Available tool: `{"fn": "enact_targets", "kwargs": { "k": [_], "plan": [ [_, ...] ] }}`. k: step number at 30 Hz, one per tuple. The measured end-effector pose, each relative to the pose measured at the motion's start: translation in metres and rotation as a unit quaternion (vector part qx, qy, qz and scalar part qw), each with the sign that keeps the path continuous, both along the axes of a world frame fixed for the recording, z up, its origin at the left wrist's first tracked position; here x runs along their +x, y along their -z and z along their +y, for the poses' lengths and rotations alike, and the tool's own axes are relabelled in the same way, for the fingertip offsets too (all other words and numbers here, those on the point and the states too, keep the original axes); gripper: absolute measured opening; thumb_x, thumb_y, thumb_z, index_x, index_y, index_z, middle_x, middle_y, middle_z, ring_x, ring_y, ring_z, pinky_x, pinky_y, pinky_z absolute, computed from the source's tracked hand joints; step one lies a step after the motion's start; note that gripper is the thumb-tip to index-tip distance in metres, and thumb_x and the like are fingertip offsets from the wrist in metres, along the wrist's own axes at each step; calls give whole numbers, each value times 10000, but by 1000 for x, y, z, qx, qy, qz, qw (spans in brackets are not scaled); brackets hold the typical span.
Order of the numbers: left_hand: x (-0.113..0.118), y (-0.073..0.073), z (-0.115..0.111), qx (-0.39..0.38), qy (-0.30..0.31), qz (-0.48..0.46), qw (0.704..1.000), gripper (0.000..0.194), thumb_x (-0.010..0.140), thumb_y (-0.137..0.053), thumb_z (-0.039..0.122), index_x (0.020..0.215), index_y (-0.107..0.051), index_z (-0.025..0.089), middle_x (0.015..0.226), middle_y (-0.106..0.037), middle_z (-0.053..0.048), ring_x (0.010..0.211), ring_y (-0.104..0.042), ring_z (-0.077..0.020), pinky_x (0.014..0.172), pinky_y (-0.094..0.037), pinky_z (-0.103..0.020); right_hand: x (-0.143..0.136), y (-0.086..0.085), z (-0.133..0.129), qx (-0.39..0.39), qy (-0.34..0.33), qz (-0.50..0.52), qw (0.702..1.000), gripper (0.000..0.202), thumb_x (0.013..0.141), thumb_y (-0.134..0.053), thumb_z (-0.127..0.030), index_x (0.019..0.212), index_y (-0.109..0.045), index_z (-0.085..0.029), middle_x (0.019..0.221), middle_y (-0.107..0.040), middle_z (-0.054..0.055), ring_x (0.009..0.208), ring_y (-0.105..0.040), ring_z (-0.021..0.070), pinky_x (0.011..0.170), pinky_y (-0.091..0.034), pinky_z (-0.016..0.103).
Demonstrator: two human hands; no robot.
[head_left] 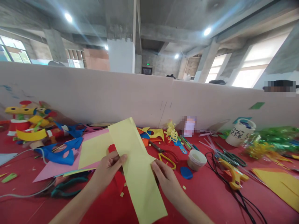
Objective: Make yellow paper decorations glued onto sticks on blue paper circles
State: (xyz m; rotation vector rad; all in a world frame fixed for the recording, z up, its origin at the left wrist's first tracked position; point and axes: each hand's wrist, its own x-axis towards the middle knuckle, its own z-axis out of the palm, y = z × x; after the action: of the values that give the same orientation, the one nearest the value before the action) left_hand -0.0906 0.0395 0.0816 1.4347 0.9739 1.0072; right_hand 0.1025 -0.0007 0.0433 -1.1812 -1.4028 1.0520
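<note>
Long yellow paper strip held above red tabletop; left hand fingers pinch left edge, right hand fingers pinch right edge, strip between

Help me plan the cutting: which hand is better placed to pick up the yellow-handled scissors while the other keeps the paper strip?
Probably the right hand. It pinches the paper strip's right edge, and the scissors lie just beyond it on the red table. The left hand grips the far edge.
</note>
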Motion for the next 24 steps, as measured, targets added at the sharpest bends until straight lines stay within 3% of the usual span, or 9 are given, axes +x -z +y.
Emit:
{"fn": "enact_targets", "kwargs": {
  "k": [5, 10, 14, 19, 24],
  "plan": [
    [1, 1, 2, -1, -29, -2, 1000, 347, 729, -619, 424, 948, -646, 156, 743, -704, -37, 691, -639, -222, 605, -506, -295, 2, 1, -2, 24, 39, -67, 997, 329, 850, -405, -478, 694, -452, -192, 542, -330, -54, 481, -322, 101, 444, -236, 214],
    [12, 6, -7, -56, -3, -41, 998, 385, 677, -670, 423, 939, -648, 141, 896, -714, -77, 793, -656, -240, 740, -524, -348, 4, -5, -6, 77, 70, -147, 984, 298, 870, -386, -422, 713, -483, -188, 532, -370, -48, 471, -349, 101, 454, -238, 219],
    [12, 8, -8, -41, 0, -32, 999, 331, 668, -681, 413, 882, -668, 162, 873, -725, -62, 803, -661, -241, 751, -525, -334, 4, -7, -7, 70, 61, -147, 985, 313, 876, -365, -441, 744, -493, -188, 526, -390, -44, 460, -367, 104, 442, -235, 220],
    [8, 4, -8, -14, -14, -42, 999, 292, 690, -670, 389, 896, -665, 183, 901, -724, -46, 861, -653, -248, 755, -526, -323, 4, -2, -4, 41, -6, -122, 992, 343, 880, -345, -448, 683, -446, -187, 561, -360, -40, 500, -345, 104, 454, -243, 214],
    [9, 3, -10, -5, -5, -35, 999, 295, 701, -662, 386, 894, -664, 163, 893, -725, -56, 844, -657, -257, 756, -527, -337, 4, -2, -4, 57, 40, -145, 987, 327, 877, -357, -437, 661, -396, -195, 553, -316, -48, 507, -312, 105, 465, -223, 223]
  ]
}}
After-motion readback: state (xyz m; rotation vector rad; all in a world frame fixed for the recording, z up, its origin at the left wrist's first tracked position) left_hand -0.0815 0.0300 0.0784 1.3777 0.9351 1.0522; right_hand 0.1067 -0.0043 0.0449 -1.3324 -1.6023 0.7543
